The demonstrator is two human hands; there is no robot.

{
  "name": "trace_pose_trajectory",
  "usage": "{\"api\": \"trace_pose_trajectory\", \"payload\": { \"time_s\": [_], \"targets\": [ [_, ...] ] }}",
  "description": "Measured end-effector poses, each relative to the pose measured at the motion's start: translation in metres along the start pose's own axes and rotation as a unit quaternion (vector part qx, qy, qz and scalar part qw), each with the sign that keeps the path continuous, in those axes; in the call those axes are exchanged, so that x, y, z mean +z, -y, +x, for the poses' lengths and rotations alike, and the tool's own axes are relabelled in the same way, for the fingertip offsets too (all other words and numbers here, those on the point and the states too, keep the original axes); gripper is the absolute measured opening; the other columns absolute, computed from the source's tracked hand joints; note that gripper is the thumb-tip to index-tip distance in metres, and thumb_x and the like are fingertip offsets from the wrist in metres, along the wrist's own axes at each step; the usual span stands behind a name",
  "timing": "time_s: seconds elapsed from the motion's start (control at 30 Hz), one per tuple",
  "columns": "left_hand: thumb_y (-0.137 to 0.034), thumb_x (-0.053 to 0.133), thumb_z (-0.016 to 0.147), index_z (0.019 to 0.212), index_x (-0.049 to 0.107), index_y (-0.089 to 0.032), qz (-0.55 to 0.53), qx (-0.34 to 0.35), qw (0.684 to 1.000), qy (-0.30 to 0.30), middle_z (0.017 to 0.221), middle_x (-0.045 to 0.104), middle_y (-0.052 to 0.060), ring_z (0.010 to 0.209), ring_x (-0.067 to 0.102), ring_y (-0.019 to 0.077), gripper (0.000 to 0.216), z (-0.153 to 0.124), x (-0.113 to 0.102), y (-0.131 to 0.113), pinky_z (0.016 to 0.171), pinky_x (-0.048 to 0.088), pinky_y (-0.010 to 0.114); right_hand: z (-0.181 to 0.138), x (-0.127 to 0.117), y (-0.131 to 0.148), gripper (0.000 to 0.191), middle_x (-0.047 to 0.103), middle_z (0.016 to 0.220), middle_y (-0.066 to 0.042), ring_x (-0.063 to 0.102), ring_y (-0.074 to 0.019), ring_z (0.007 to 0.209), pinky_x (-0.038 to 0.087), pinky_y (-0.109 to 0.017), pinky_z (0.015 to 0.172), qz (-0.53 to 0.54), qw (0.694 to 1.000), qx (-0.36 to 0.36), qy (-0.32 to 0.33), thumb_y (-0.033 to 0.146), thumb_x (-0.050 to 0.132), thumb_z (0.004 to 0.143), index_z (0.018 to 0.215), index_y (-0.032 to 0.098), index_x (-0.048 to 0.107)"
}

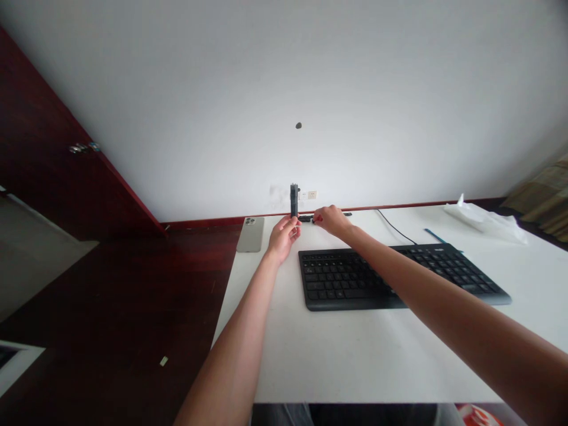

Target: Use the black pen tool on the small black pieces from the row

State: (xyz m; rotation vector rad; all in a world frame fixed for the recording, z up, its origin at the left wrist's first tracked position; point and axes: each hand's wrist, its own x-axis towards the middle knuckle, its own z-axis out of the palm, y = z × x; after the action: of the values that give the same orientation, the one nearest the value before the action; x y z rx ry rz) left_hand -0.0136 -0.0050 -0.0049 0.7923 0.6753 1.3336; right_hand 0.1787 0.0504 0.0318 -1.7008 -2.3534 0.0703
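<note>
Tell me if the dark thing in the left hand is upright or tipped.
Upright: the dark slim object stands nearly vertical, its lower end in the left hand.

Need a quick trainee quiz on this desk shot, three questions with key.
1. True or false: the smartphone lies to the left of the left hand.
2. What does the left hand hold upright? A) a dark slim object B) the smartphone C) a white plastic bag
3. Fill the gap: the black cable runs down to the back edge of the ____.

Key: 1. True. 2. A. 3. keyboard.
</note>
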Motion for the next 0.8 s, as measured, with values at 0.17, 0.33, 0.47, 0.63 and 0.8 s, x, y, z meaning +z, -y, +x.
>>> {"api": "trace_pose_trajectory", "payload": {
  "time_s": [0.17, 0.33, 0.47, 0.63, 0.8],
  "targets": [
    [-0.043, 0.089, 0.072, 0.102, 0.071, -0.017, 0.003, 0.004, 1.000, 0.006, 0.089, 0.065, 0.001, 0.073, 0.059, 0.0069, 0.044, -0.001, 0.001, -0.001, 0.071, 0.048, 0.020, 0.004, 0.003, 0.001, 0.021, 0.079, 0.097, -0.010, 0.072, -0.0226, 0.091, 0.052, -0.030, 0.086, -0.008, 1.000, 0.011, -0.005, 0.020, 0.062, 0.093, 0.103, 0.020, 0.080],
    [-0.043, 0.089, 0.073, 0.104, 0.071, -0.018, 0.004, 0.000, 1.000, 0.003, 0.090, 0.066, 0.001, 0.073, 0.059, 0.0067, 0.044, 0.000, 0.001, -0.001, 0.072, 0.049, 0.020, 0.004, 0.004, 0.000, 0.021, 0.078, 0.097, -0.011, 0.071, -0.0239, 0.091, 0.052, -0.032, 0.084, -0.014, 1.000, 0.012, -0.008, 0.023, 0.062, 0.094, 0.104, 0.020, 0.079],
    [-0.043, 0.089, 0.073, 0.105, 0.072, -0.018, 0.007, -0.001, 1.000, 0.002, 0.090, 0.066, 0.001, 0.072, 0.059, 0.0062, 0.044, 0.000, 0.000, 0.000, 0.071, 0.049, 0.020, 0.003, 0.005, 0.002, 0.020, 0.078, 0.096, -0.011, 0.072, -0.0248, 0.092, 0.052, -0.031, 0.082, -0.017, 1.000, 0.015, -0.012, 0.024, 0.063, 0.093, 0.104, 0.020, 0.079],
    [-0.044, 0.090, 0.071, 0.102, 0.072, -0.018, 0.013, -0.003, 1.000, 0.000, 0.088, 0.066, 0.001, 0.072, 0.059, 0.0064, 0.044, -0.001, 0.001, -0.002, 0.073, 0.049, 0.021, -0.012, -0.006, 0.006, 0.023, 0.078, 0.094, -0.013, 0.072, -0.0259, 0.086, 0.050, -0.031, 0.074, -0.027, 0.999, 0.031, -0.036, 0.027, 0.059, 0.095, 0.106, 0.020, 0.078],
    [-0.043, 0.091, 0.069, 0.101, 0.074, -0.017, 0.037, 0.000, 0.999, 0.002, 0.086, 0.066, 0.002, 0.073, 0.059, 0.0074, 0.045, -0.004, 0.006, -0.002, 0.073, 0.048, 0.022, -0.062, -0.034, -0.006, 0.023, 0.079, 0.087, -0.004, 0.071, -0.0209, 0.076, 0.048, -0.029, 0.070, 0.052, 0.995, -0.005, -0.089, 0.039, 0.060, 0.094, 0.095, 0.023, 0.077]
  ]
}}
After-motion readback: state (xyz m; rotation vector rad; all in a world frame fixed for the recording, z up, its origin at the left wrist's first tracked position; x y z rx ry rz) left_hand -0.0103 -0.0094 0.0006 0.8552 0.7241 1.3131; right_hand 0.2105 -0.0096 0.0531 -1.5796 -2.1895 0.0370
